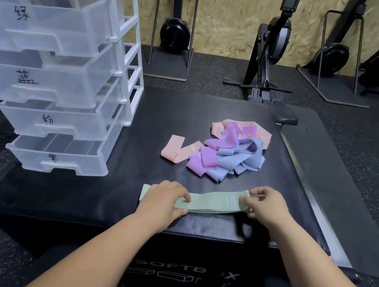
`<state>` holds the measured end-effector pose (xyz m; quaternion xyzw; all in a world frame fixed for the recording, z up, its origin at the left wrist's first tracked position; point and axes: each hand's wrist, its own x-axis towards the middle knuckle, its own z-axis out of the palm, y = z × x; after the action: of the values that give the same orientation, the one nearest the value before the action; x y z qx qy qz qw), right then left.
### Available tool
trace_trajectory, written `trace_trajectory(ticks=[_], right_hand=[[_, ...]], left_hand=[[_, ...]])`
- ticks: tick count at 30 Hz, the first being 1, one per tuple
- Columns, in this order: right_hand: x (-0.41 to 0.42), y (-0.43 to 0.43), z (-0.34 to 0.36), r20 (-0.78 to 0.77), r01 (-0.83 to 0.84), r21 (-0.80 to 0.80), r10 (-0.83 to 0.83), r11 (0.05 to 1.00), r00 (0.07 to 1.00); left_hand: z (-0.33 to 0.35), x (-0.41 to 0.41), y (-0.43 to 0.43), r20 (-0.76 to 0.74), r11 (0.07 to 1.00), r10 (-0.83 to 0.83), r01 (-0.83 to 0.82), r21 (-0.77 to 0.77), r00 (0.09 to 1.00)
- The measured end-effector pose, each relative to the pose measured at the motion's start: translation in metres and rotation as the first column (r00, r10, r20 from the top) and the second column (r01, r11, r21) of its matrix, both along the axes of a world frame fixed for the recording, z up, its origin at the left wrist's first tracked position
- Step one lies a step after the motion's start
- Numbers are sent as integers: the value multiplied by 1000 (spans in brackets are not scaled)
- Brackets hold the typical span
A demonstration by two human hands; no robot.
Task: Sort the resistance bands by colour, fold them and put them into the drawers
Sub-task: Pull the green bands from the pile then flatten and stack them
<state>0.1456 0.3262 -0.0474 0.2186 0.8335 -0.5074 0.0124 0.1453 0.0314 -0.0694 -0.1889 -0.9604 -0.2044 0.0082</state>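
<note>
A pale green resistance band (213, 202) lies flat and stretched out near the front edge of a black soft box (151, 121). My left hand (163, 198) presses on its left part with flat fingers. My right hand (265, 203) pinches the band's right end between thumb and fingers. Behind it lies a loose pile of bands: pink (173, 149), purple (206, 157) and blue (238, 159). A clear plastic drawer unit (59, 70) stands at the left with all its drawers pulled open, each marked with a handwritten label.
The soft box's right edge borders a metal rail (311, 192) and a black seat (284, 115). Rowing machines (274, 47) stand against the wooden back wall. Speckled rubber floor surrounds the box.
</note>
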Motion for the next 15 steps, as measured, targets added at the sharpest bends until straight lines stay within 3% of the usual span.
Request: trace_trajectory(ticks=[6, 9, 12, 15], right_hand=[[5, -10, 9, -86, -1, -100, -7, 995, 996], [5, -22, 21, -148, -15, -184, -12, 983, 989], [8, -39, 34, -200, -63, -244, 13, 968, 980], [11, -61, 39, -248, -126, -276, 56, 953, 967]], left_hand=[[8, -1, 8, 32, 999, -5, 6, -31, 999], [18, 1, 20, -1, 978, -16, 16, 208, 1000], [40, 4, 37, 210, 850, 16, -124, 512, 978], [60, 6, 48, 418, 648, -24, -304, 698, 908]])
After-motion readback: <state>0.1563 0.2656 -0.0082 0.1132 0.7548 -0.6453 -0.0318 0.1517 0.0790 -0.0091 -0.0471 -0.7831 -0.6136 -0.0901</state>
